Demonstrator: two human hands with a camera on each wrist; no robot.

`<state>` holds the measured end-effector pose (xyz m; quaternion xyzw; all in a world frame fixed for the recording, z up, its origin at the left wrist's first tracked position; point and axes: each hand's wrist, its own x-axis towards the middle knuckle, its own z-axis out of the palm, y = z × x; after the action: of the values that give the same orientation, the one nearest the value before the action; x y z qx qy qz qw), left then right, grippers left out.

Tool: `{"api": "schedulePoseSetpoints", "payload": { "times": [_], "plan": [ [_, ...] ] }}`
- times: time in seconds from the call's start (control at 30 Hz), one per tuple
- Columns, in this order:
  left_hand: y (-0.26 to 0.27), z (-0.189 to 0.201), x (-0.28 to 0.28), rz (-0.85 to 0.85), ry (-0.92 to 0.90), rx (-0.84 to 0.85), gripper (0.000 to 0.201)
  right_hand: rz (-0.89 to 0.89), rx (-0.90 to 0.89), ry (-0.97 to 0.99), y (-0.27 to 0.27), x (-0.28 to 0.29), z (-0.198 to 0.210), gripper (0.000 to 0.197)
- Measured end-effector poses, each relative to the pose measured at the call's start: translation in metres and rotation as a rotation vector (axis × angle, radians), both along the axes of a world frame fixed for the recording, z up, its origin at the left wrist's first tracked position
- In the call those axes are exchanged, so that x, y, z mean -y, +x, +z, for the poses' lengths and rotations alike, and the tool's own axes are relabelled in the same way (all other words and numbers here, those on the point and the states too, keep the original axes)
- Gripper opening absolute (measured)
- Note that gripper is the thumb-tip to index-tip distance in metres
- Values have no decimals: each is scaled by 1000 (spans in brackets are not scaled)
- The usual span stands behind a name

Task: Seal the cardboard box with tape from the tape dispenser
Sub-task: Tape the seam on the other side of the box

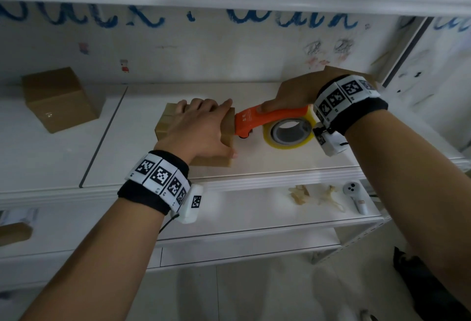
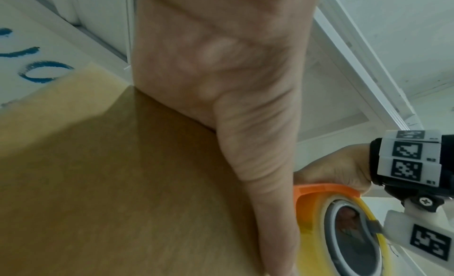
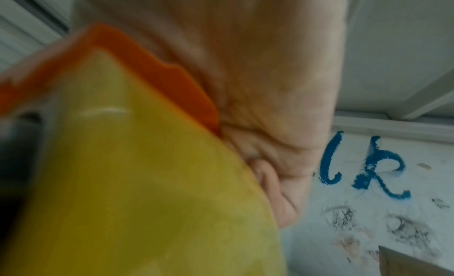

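Left hand [image 1: 201, 127] lies flat, fingers straight, on the cardboard box [image 1: 168, 123] (frame centre). Right hand [image 1: 293, 94] grips the orange tape dispenser [image 1: 270, 119], nose touching the box's right edge.

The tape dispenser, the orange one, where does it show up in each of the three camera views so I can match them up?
Head: the tape dispenser sits right of centre, gripped by the right hand, nose at the cardboard box.
Left wrist: lower right, orange rim over the yellow tape roll, beside the left hand.
Right wrist: fills the left half, blurred, orange edge above yellow.
Shared landmark: the blue writing on the wall.
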<state>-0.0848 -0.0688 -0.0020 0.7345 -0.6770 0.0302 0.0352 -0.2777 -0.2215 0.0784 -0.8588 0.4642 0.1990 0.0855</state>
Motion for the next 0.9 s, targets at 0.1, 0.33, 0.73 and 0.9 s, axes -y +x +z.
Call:
{"api": "schedulePoseSetpoints", "payload": {
  "times": [0.1, 0.33, 0.73, 0.9],
  "plan": [
    [1, 0, 0, 8, -2, -5, 129, 19, 9, -40, 4, -1, 4, 72],
    [-1, -1, 0, 16, -22, -14, 128, 29, 12, -69, 6, -6, 6, 72],
    [-2, -2, 3, 31, -21, -32, 127, 10, -49, -150, -2, -15, 9, 75],
    [0, 0, 1, 30, -46, -41, 126, -36, 49, -148, -23, -3, 18, 76]
  ]
}}
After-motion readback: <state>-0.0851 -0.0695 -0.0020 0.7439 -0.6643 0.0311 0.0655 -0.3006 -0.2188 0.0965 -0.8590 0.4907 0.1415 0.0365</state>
